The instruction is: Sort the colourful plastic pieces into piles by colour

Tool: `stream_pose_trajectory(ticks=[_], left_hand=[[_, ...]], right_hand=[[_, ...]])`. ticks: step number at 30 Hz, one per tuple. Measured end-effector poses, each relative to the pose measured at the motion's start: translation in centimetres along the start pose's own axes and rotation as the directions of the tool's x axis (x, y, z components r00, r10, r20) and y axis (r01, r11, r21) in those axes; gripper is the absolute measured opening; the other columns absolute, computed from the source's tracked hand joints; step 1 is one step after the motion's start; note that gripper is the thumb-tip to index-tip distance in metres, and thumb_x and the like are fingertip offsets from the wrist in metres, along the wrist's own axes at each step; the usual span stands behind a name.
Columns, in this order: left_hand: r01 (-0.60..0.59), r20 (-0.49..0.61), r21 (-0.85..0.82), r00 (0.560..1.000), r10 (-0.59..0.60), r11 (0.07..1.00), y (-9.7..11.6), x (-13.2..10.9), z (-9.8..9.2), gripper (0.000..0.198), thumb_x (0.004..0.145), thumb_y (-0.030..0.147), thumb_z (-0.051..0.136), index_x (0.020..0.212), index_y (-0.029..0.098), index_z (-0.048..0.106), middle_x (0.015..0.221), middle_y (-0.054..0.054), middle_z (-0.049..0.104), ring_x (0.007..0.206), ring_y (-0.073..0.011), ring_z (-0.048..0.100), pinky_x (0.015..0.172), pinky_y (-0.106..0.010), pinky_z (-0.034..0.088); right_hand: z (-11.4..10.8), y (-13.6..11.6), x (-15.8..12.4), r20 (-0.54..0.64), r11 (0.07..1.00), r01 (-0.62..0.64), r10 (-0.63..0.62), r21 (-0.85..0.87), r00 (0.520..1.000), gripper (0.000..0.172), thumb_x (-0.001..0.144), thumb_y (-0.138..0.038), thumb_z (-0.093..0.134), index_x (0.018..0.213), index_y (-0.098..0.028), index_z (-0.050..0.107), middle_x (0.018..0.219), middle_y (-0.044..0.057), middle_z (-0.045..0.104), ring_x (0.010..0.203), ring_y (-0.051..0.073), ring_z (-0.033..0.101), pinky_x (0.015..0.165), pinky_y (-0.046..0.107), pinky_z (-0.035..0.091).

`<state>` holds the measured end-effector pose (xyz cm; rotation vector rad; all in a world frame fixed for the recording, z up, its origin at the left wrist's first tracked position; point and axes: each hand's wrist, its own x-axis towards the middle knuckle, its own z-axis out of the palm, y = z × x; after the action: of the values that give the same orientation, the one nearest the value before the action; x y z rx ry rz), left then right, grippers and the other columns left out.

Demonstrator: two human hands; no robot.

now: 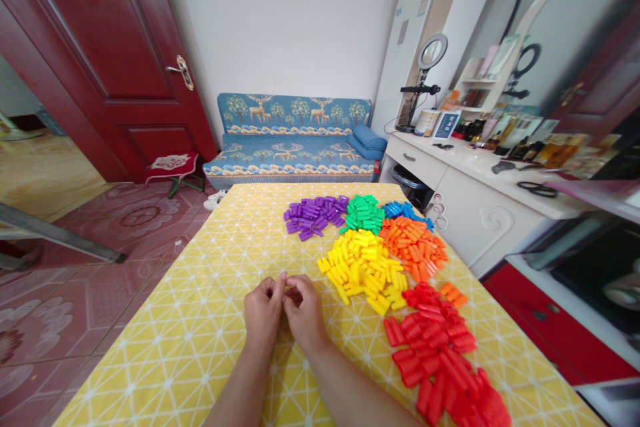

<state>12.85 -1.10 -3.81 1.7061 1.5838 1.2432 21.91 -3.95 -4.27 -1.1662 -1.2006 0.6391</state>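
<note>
Both of my hands meet over the near middle of the table, fingertips together. My left hand point(263, 310) has its fingers curled and pinched, and so does my right hand point(304, 313), which touches it. Whatever lies between the fingertips, if anything, is hidden or too small to name. To the right of my hands is a pile of yellow plastic tubes point(365, 267). Red tubes point(440, 347) spread nearer to me, and orange tubes point(414, 245) lie behind them. Farther back are piles of purple point(315, 215), green point(364, 213) and blue tubes point(400, 209).
A yellow patterned cloth covers the table point(200, 320). Behind it stands a blue sofa point(295, 147). On the right is a white dresser point(480, 193) with bottles, a ring light point(433, 51) and a mirror. A small red stool point(173, 165) sits by the red door point(110, 47).
</note>
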Motion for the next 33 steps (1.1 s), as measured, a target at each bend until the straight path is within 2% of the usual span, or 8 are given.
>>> stream_pose_trajectory(ticks=[5,9,16,22,33], left_hand=[[0.016,0.039,0.004,0.999,-0.016,1.0,0.1,0.06,-0.12,0.042,0.084,0.046,0.05,0.054,0.018,0.048,0.046,0.005,0.043,0.048,-0.0105,0.041,0.05,-0.022,0.032],[0.037,0.081,-0.056,0.996,-0.033,0.998,-0.01,0.07,-0.14,0.041,0.084,0.046,0.05,0.055,0.017,0.051,0.049,0.004,0.045,0.05,-0.0107,0.042,0.052,-0.021,0.034],[0.094,0.125,-0.237,0.99,-0.065,0.967,0.3,0.2,-0.22,0.042,0.082,0.048,0.052,0.055,0.017,0.048,0.049,0.005,0.04,0.051,-0.0108,0.04,0.053,-0.022,0.035],[0.13,0.147,-0.349,0.986,-0.083,0.928,0.2,0.34,-0.14,0.044,0.082,0.049,0.052,0.053,0.018,0.039,0.049,0.006,0.034,0.049,-0.0093,0.035,0.051,-0.021,0.034],[0.162,0.168,-0.433,0.981,-0.097,0.887,0.4,0.38,-0.18,0.048,0.079,0.051,0.054,0.05,0.019,0.034,0.048,0.006,0.032,0.047,-0.0083,0.032,0.047,-0.021,0.034]], right_hand=[[-0.06,-0.03,-0.02,0.019,0.999,-0.006,0.005,0.035,1.0,0.034,0.066,-0.002,0.048,0.09,-0.02,0.063,0.091,0.002,0.06,0.085,0.015,0.057,0.075,0.026,0.047],[-0.07,0.03,-0.01,0.027,0.999,-0.021,0.02,0.029,0.999,0.031,0.065,-0.002,0.049,0.086,-0.02,0.063,0.089,0.002,0.061,0.083,0.014,0.057,0.074,0.025,0.047],[-0.15,-0.56,0.08,0.039,0.996,-0.066,0.063,0.059,0.997,0.02,0.068,-0.008,0.055,0.083,-0.02,0.062,0.086,0.001,0.062,0.079,0.014,0.058,0.071,0.025,0.047],[-0.23,-0.84,0.06,0.047,0.996,-0.085,0.083,0.031,0.995,0.015,0.07,-0.013,0.058,0.083,-0.019,0.063,0.082,0.0,0.063,0.074,0.014,0.058,0.068,0.024,0.046],[-0.15,-0.81,0.09,0.034,0.998,-0.061,0.06,0.035,0.998,0.016,0.068,-0.012,0.061,0.083,-0.02,0.063,0.084,0.0,0.062,0.079,0.014,0.057,0.072,0.025,0.045]])
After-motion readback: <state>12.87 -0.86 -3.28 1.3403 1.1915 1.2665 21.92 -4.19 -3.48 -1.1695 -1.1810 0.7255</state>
